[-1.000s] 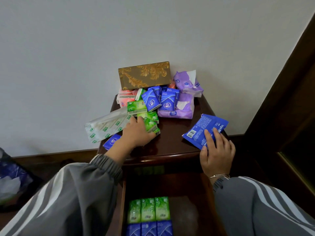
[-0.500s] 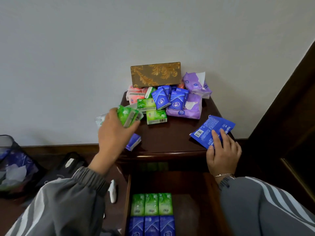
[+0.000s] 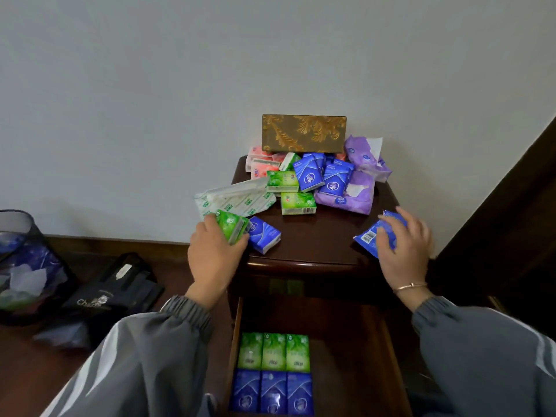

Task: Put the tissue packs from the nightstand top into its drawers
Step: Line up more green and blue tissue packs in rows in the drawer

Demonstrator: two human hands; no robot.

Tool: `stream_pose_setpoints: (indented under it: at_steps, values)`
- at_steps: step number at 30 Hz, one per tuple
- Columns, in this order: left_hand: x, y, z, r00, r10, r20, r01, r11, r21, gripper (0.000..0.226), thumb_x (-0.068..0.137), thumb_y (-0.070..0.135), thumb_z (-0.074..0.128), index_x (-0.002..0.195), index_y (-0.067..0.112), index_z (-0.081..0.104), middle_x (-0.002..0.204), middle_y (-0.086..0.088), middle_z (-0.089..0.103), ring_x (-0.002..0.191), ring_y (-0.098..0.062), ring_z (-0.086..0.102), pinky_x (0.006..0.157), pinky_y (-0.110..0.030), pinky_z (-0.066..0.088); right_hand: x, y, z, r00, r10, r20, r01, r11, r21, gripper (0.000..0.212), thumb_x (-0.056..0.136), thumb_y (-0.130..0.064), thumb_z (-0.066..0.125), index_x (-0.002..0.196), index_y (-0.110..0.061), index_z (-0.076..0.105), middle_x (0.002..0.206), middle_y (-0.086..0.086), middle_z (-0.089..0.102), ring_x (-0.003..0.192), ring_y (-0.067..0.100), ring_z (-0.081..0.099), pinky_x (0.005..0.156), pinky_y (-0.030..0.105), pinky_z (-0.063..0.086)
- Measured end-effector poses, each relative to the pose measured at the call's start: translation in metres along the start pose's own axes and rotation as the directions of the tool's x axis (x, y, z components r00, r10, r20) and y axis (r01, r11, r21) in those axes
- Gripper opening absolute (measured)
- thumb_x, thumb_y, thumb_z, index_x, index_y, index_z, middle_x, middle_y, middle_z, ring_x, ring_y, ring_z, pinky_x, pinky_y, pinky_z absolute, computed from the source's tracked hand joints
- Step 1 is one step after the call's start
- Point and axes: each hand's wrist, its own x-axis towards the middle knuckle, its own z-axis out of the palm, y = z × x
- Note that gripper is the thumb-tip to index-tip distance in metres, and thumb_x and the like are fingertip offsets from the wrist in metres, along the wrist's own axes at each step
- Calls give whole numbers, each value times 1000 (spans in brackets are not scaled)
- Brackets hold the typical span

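Observation:
My left hand [image 3: 215, 254] grips a green tissue pack [image 3: 233, 225] at the front left corner of the dark nightstand top [image 3: 316, 236], next to a small blue pack [image 3: 264, 234]. My right hand [image 3: 403, 251] lies on a flat blue pack [image 3: 368, 237] at the front right edge, fingers curled over it. Behind them lies a heap of green [image 3: 298, 203], blue [image 3: 308, 176], pink [image 3: 260, 165] and purple [image 3: 350, 194] packs and a long white pack [image 3: 234, 200]. Below, the open drawer [image 3: 346, 356] holds three green packs [image 3: 273, 352] above three blue ones [image 3: 272, 392].
A gold patterned tissue box [image 3: 304, 133] stands against the wall at the back of the nightstand. On the floor to the left are a black mesh bin [image 3: 27, 263] and a black bag [image 3: 117, 287]. Dark wooden furniture [image 3: 511, 206] rises on the right.
My left hand lifted the green pack off the heap and brought it to the front left corner. My right hand curled more over the flat blue pack. The view shifted left.

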Motion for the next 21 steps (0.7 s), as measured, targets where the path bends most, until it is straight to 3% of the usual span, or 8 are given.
stream_pose_setpoints:
  at_steps: [2, 4, 6, 11, 15, 18, 21]
  values:
    - [2, 3, 6, 999, 39, -13, -39, 999, 29, 73, 74, 50, 70, 128, 8, 43, 113, -16, 56, 102, -37, 56, 79, -43, 47, 30, -20, 8, 998, -47, 36, 47, 999, -12, 35, 83, -34, 47, 101, -14, 69, 116, 9, 62, 109, 34, 53, 93, 41, 38]
    - [4, 5, 12, 997, 73, -24, -72, 996, 55, 73, 75, 49, 69, 129, 8, 43, 114, -15, 56, 100, -37, 55, 77, -42, 46, 61, -36, 25, 992, -4, 124, 8, 1000, -29, 30, 85, -31, 54, 106, -14, 66, 112, 10, 63, 108, 35, 53, 90, 40, 39]
    - [4, 4, 17, 995, 93, -30, -91, 994, 63, 73, 75, 48, 70, 129, 7, 43, 114, -16, 56, 99, -37, 54, 76, -42, 46, 89, -48, 42, 966, 133, 222, -136, 991, -6, 34, 86, -32, 58, 114, -13, 60, 118, 12, 61, 112, 35, 52, 93, 42, 41]
    - [5, 1, 24, 992, 114, -61, -111, 992, 55, 69, 74, 45, 71, 126, 5, 47, 108, -15, 57, 92, -35, 53, 75, -41, 44, 125, -67, 85, 801, 436, 409, -466, 884, -31, 64, 78, -49, 67, 123, -7, 49, 126, 13, 57, 115, 34, 54, 96, 42, 45]
    - [4, -2, 27, 988, 135, -77, -132, 990, 41, 70, 73, 44, 73, 125, 4, 48, 105, -16, 57, 88, -35, 54, 74, -42, 45, 126, -73, 108, 717, 600, 354, -666, 741, 91, 63, 72, -37, 77, 122, -9, 52, 126, 13, 58, 116, 33, 54, 92, 38, 46]
    - [4, -2, 28, 987, 140, -76, -137, 990, 37, 69, 74, 44, 72, 125, 4, 48, 105, -15, 57, 87, -34, 53, 76, -43, 45, 126, -70, 113, 659, 661, 360, -747, 629, 213, 47, 71, -28, 78, 112, -8, 64, 114, 11, 67, 101, 29, 63, 86, 38, 52]
    - [3, -2, 27, 987, 140, -75, -139, 990, 15, 69, 75, 44, 71, 126, 4, 47, 106, -14, 56, 88, -33, 52, 78, -42, 44, 120, -67, 98, 720, 646, 253, -682, 592, 430, 31, 75, -17, 74, 104, -7, 68, 106, 12, 70, 88, 25, 66, 80, 35, 54]
